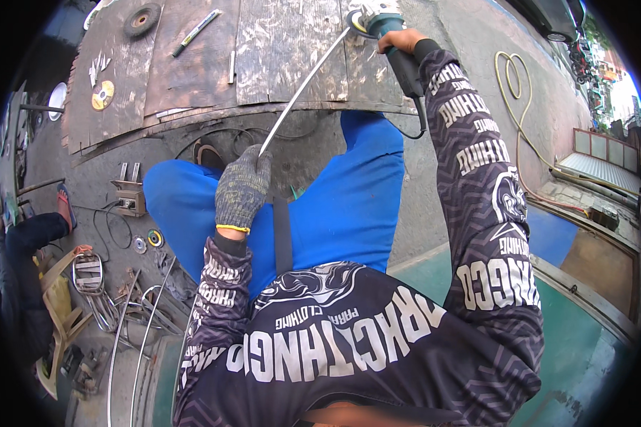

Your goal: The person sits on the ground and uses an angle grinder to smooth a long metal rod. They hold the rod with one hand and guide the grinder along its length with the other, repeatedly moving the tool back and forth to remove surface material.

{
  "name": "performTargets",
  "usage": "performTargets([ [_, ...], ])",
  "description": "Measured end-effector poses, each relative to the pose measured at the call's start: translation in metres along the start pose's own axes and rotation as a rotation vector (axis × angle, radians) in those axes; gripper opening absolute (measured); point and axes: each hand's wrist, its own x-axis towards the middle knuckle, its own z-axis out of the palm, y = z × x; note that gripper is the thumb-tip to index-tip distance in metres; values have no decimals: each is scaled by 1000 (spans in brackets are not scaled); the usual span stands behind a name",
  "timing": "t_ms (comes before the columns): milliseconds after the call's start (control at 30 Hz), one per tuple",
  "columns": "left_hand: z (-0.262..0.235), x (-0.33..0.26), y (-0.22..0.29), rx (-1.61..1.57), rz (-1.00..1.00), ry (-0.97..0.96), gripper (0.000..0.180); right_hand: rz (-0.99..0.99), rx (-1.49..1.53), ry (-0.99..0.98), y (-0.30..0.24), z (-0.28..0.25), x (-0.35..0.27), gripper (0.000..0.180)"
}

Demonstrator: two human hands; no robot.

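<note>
My left hand (241,188), in a grey knitted glove with a yellow cuff edge, is closed round the near end of a thin metal rod (303,91). The rod slants up and right across the edge of a worn wooden tabletop (285,60). At its far end is the disc of an angle grinder (399,57); whether disc and rod touch I cannot tell. Bare and wrapped round the grinder's body is my right hand (403,41). The grinder's cord hangs down past the table edge.
On the tabletop lie a small wheel (142,20), a marker pen (196,33) and a yellow-labelled disc (102,95). An outlet box (129,198) and loose discs (155,238) are on the floor at left, near bent metal tubes (129,334) and another person's leg (43,231). A hose (520,117) runs along the right.
</note>
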Motion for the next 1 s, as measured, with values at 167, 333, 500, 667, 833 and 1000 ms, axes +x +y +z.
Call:
performTargets([
  [167, -6, -6, 12, -10, -17, -10, 29, 55, 79, 0, 21, -21, 31, 44],
  [333, -15, -5, 26, -59, -98, -79, 28, 16, 129, -54, 39, -43, 76, 47],
  [500, -16, -1, 25, -98, -80, -66, 28, 71, 185, 0, 46, -50, 102, 48],
  [667, -16, -5, 30, -79, -158, -123, 28, 116, 234, 45, 45, -56, 109, 48],
  [833, -15, -3, 29, -13, -55, -45, 25, 146, 284, 75, 48, -50, 98, 48],
  [1000, -13, -7, 27, -23, -12, -22, 24, 151, 317, 42, 37, -34, 64, 51],
])
